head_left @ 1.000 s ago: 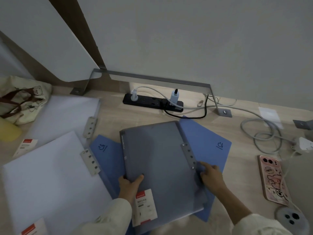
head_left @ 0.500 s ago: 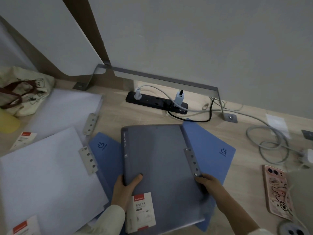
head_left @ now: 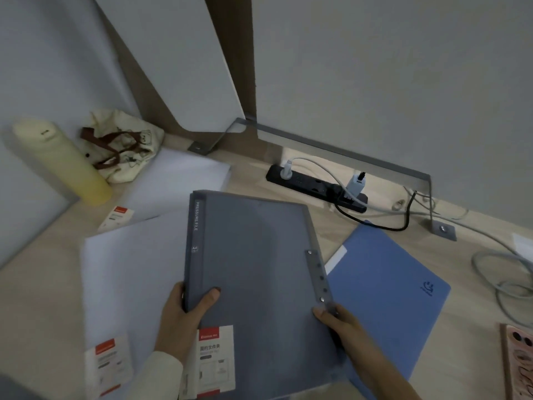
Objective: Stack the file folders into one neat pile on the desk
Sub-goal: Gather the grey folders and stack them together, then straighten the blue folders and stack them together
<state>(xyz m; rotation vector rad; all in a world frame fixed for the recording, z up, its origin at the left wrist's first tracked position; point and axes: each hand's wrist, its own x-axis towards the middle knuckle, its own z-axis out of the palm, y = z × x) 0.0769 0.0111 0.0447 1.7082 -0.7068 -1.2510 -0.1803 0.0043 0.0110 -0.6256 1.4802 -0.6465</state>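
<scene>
- while i hold the grey folder (head_left: pixel 253 272) off the desk (head_left: pixel 37 298), nothing is piled yet, as i judge it.
- left hand (head_left: pixel 184 316) clamped on its spine edge, thumb on the cover; right hand (head_left: pixel 343 327) pinching the clip edge.
- grey folder hangs partly over the near white folder (head_left: pixel 129 272), not squared to it.
- left to stack: far white folder (head_left: pixel 178 183) behind, blue folder (head_left: pixel 386 287) to the right, apart.
- spine reads "pressure file" and "a4".
- red-topped sticker (head_left: pixel 212 359) on the grey cover, print too blurred to read; similar stickers on both white ones.
- blue one carries a small smiley logo.
</scene>
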